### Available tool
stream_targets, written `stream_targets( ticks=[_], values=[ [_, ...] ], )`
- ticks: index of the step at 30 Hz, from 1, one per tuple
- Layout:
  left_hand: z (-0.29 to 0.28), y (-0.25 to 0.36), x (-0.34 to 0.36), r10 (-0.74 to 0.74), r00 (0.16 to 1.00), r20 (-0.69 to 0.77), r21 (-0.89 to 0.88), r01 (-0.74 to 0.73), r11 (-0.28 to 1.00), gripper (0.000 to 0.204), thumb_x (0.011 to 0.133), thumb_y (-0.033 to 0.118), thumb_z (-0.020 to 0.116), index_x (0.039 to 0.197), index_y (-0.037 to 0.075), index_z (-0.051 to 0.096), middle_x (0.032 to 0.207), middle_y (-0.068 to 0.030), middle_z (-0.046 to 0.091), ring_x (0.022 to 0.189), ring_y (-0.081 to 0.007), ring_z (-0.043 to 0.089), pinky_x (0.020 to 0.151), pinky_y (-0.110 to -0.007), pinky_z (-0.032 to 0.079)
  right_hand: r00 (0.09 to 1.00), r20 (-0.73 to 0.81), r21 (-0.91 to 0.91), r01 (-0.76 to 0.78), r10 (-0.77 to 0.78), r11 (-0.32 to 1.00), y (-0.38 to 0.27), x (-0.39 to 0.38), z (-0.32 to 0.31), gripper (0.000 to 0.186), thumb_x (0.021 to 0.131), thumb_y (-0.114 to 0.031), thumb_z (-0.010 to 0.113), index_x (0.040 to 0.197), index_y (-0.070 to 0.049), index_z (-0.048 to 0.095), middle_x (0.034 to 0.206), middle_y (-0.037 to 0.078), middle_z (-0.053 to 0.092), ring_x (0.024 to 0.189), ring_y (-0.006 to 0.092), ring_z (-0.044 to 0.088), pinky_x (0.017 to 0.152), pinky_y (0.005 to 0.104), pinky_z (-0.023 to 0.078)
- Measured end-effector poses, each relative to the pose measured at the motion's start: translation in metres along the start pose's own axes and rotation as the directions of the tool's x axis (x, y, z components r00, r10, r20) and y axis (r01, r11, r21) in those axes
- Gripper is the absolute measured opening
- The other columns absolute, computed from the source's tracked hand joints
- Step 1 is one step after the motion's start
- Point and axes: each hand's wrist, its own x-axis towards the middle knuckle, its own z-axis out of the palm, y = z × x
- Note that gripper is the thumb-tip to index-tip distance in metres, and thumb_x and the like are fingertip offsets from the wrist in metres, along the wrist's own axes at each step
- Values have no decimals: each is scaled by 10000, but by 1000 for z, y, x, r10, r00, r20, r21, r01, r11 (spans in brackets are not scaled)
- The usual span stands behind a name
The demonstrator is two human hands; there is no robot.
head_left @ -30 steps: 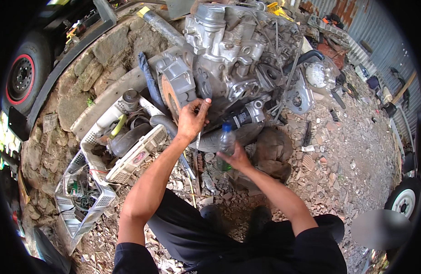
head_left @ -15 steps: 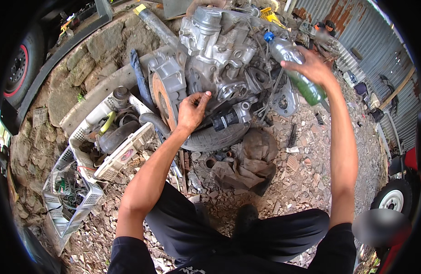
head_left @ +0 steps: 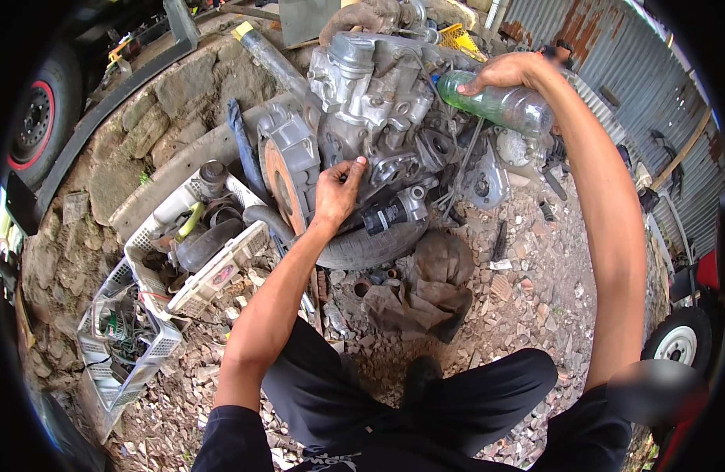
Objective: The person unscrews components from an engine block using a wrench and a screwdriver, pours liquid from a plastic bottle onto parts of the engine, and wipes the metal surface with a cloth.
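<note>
A large dirty aluminium engine (head_left: 362,79) lies on its side before me. My left hand (head_left: 344,182) is pinched at its lower face, beside the rusty-rimmed housing (head_left: 282,181); whatever is between the fingers is too small to make out. Just below it are a black cylinder (head_left: 386,216) and a tyre (head_left: 358,252). My right hand (head_left: 508,72) grips a green-tinted plastic bottle (head_left: 508,106) over the engine's right side, tipped nearly horizontal with its blue-capped end pointing left.
Cracked white crates (head_left: 221,263) with parts lie left, by a stone wall (head_left: 181,86) and spare wheel (head_left: 36,126). A brown rag (head_left: 421,311), rubble (head_left: 535,307) and metal parts lie below. Corrugated sheeting (head_left: 638,94) and another wheel (head_left: 677,346) are right.
My right hand has lifted the bottle from low beside the tyre up to the engine's upper right and turned it over toward the left. My left hand stays at the engine.
</note>
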Motion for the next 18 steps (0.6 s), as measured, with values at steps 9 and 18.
stream_targets(
  ticks=[9, 18],
  values=[
    [7, 9, 3, 37, 999, -18, -76, -38, 996, 475, 996, 411, 611, 959, -49, 722, 676, -13, 601, 668, -97, 489, 641, -311, 443, 997, 69, -103, -17, 24, 995, -10, 7, -17, 841, 801, -668, 671, 1406, -96, 553, 1536, 172, 426, 1403, 332, 419, 1122, 433, 357],
    [-1, 64, 70, 247, 960, -129, 136, -230, 964, 493, 979, 450, 601, 922, -27, 715, 642, -131, 633, 607, -221, 570, 639, -394, 472, 996, 91, -110, 5, 5, 994, -9, 16, -17, 846, 823, -658, 652, 1428, -82, 520, 1548, 170, 407, 1403, 311, 424, 1113, 426, 369]
  ],
)
